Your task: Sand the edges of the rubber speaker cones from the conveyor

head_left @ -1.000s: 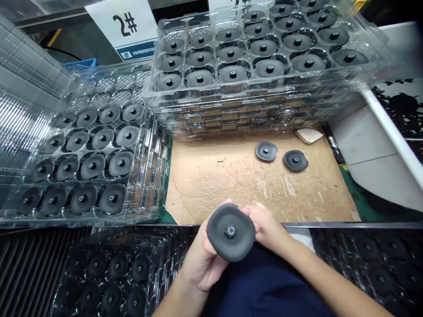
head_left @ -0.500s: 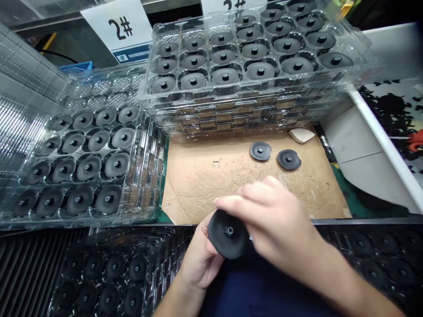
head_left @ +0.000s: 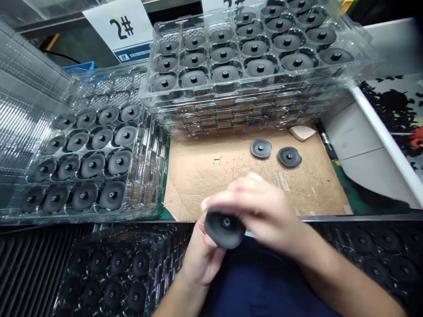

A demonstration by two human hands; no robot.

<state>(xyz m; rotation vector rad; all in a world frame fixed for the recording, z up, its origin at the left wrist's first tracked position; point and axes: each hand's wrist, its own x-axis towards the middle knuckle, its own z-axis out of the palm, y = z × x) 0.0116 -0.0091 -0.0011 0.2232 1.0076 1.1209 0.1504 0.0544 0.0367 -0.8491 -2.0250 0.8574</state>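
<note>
A black round rubber disc (head_left: 224,229) with a small metal hub in its middle sits close to my body, above my dark blue lap. My left hand (head_left: 202,259) grips it from below and behind, fingers curled round its edge. My right hand (head_left: 261,211) lies over the disc's top and right side, fingers bent onto it and blurred by motion. Two more loose discs (head_left: 261,148) (head_left: 289,157) lie flat on the brown cardboard sheet (head_left: 211,176) beyond my hands.
A stack of clear plastic trays (head_left: 251,57) filled with discs stands at the back. Another filled tray stack (head_left: 86,154) is at the left, and dark trays (head_left: 112,273) lie at the near left and right. A white "2#" sign (head_left: 124,28) stands behind.
My right hand has come from the disc's right edge up over its top. The disc has tilted and shifted slightly up and left in my left hand.
</note>
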